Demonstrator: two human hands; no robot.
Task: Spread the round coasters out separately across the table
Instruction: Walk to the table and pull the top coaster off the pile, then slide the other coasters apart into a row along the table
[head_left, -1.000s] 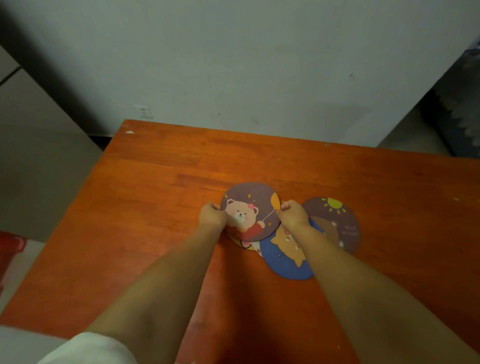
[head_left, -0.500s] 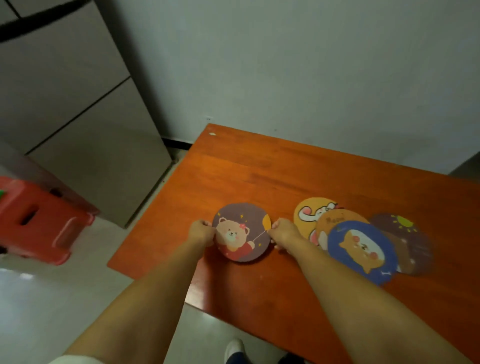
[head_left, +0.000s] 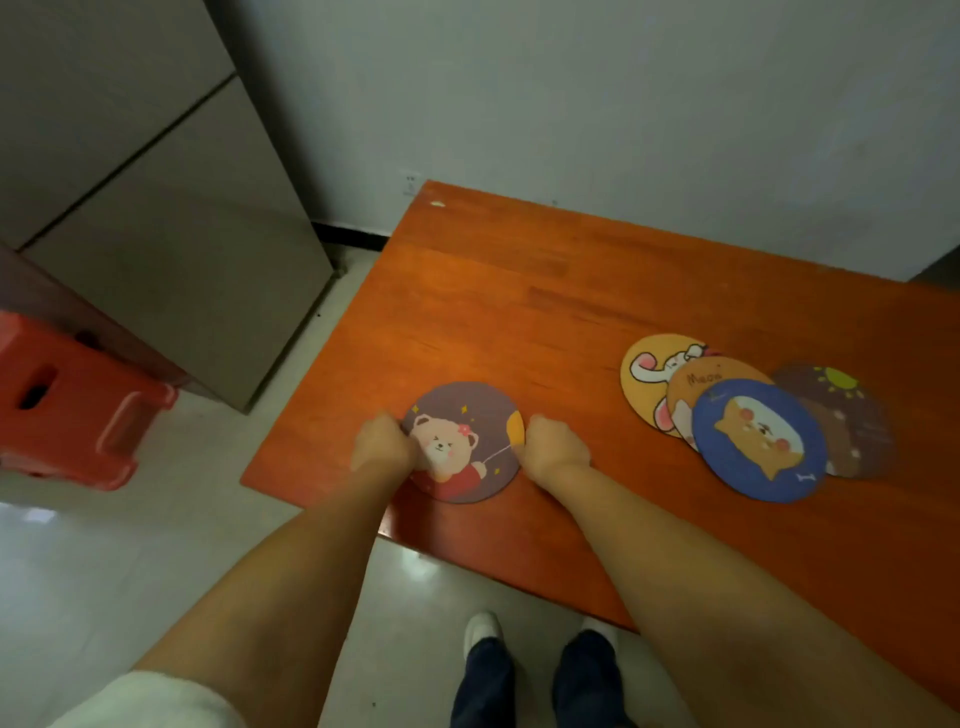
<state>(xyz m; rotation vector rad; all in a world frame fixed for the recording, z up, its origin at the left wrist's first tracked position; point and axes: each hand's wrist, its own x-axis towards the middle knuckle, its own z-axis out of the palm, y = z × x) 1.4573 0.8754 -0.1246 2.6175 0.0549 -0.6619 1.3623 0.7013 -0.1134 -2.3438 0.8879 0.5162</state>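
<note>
A purple round coaster with a bear (head_left: 462, 441) lies flat near the table's front left corner. My left hand (head_left: 383, 448) pinches its left edge and my right hand (head_left: 555, 448) pinches its right edge. Further right, several coasters overlap in a pile: a yellow one with a rabbit (head_left: 655, 370), an orange one (head_left: 711, 378), a blue one with a cat (head_left: 759, 439) on top, and a dark brown one with a sun (head_left: 852, 415) at the far right.
The orange wooden table (head_left: 519, 291) stands against a white wall. Its left edge and front edge run close to the bear coaster. A red plastic stool (head_left: 67, 410) and a grey cabinet (head_left: 156, 218) stand on the floor at the left. My feet (head_left: 535, 675) show below the table edge.
Both hands have carried the bear coaster off the pile and leftward to the table's front left area. The pile's other coasters are uncovered. The camera has turned left.
</note>
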